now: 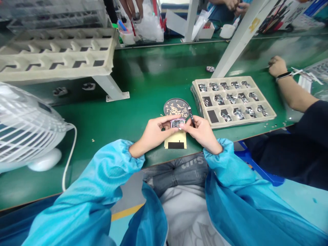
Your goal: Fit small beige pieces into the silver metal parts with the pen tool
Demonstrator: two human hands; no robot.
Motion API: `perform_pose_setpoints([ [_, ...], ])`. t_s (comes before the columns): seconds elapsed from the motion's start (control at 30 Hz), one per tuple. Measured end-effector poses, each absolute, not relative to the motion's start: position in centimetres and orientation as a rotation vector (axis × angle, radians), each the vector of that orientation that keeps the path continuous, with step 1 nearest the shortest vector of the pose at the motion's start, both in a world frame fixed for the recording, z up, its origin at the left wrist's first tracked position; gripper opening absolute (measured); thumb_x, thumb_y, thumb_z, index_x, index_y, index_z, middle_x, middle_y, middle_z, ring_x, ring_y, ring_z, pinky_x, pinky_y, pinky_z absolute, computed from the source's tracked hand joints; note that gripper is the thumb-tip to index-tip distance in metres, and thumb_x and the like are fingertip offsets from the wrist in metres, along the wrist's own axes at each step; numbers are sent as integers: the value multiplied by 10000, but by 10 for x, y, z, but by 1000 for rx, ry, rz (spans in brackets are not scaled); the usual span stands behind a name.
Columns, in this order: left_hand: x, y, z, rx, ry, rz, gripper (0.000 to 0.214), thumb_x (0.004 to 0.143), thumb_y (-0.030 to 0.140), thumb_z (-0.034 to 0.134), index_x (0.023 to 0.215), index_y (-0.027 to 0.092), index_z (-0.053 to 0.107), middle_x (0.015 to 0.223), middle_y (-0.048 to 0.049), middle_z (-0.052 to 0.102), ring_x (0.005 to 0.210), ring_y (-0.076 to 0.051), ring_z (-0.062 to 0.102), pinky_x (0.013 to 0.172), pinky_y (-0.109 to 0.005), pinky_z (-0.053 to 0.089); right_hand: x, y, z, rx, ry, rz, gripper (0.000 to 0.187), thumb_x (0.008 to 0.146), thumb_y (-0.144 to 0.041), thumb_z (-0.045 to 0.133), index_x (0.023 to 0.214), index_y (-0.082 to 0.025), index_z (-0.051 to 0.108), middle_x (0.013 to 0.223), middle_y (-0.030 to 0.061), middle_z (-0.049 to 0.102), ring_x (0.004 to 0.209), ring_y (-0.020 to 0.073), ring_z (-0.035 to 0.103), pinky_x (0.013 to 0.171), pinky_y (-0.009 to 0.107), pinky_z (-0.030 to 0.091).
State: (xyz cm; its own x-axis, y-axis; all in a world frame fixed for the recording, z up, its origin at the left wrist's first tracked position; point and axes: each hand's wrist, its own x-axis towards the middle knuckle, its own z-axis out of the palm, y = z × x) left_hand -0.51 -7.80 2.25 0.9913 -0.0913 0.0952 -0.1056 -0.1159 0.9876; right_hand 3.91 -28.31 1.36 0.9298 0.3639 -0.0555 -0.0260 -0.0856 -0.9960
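Observation:
In the head view, my left hand (153,132) pinches a small electronic device with a pink-purple rim (175,123), its inner parts facing up. My right hand (202,132) has its thumb on the device's right end. A slim black pen-like tool (191,118) is held upright between that hand's fingers; its exact kind is unclear. Just beyond the device lies a round grey dish (166,110) of small pale pieces. Beneath my hands sits a yellow pad (175,139) with a black strip (176,145).
At right stands a cream compartment tray (238,123) of small metal-looking assemblies. Another person's arm (294,87) rests beyond it. A white fan (30,130) with a cord occupies the left, below raised trays (77,71). A slanted white post (232,44) rises behind.

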Motion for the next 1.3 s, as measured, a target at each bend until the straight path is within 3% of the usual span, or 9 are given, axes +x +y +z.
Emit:
perform_pose_setpoints([
  [0.1,-5,-80,24,1467,-112,-93,541,742,315,923,1238,164,771,1251,-122,771,1082,-258,748,983,-397,605,36,-279,11,-1587,-268,228,532,662,-552,949,911,-208,629,864,8,678,734,141,591,650,270,490],
  [0.2,-5,-80,28,1380,-93,-158,520,740,311,927,1211,159,771,1305,-135,752,1132,-275,750,1029,-421,604,34,-275,11,-1540,-276,281,501,714,-555,910,966,-223,632,880,10,676,736,156,610,634,284,509],
  [0.43,-6,-82,26,1442,-59,-149,494,810,380,870,1238,163,749,1230,-132,776,951,-233,778,905,-373,633,35,-271,11,-1532,-299,284,477,701,-580,902,876,-212,655,858,24,692,820,189,641,757,332,556],
  [0.6,-6,-85,21,1625,-39,-95,452,793,457,862,1105,139,793,1014,-106,806,890,-238,749,807,-349,618,34,-271,9,-1590,-297,244,488,714,-604,887,853,-217,624,818,12,653,790,182,605,748,327,522],
  [0.87,-14,-90,26,1627,6,21,375,795,442,863,1026,150,818,935,-86,798,797,-196,711,727,-301,568,29,-269,11,-1596,-303,241,515,718,-621,882,807,-226,564,769,-5,589,740,171,546,691,307,474],
  [1.07,-14,-93,19,1560,74,41,406,756,462,885,998,145,808,901,-78,787,769,-195,701,725,-313,581,34,-268,3,-1593,-316,223,514,729,-631,873,838,-224,580,790,2,608,760,178,567,695,308,485],
  [1.2,-9,-87,16,1708,-3,112,320,826,394,820,1046,162,817,946,-79,781,816,-196,692,749,-310,565,42,-272,5,-1681,-418,225,442,790,-590,850,884,-211,643,840,14,638,772,178,581,711,314,489],
  [1.3,-8,-83,18,1897,-117,240,236,887,309,746,1073,185,821,942,-66,751,808,-175,648,731,-287,522,46,-277,12,-1745,-542,97,411,806,-509,869,1045,-219,701,1009,47,684,847,195,618,745,327,515],
])
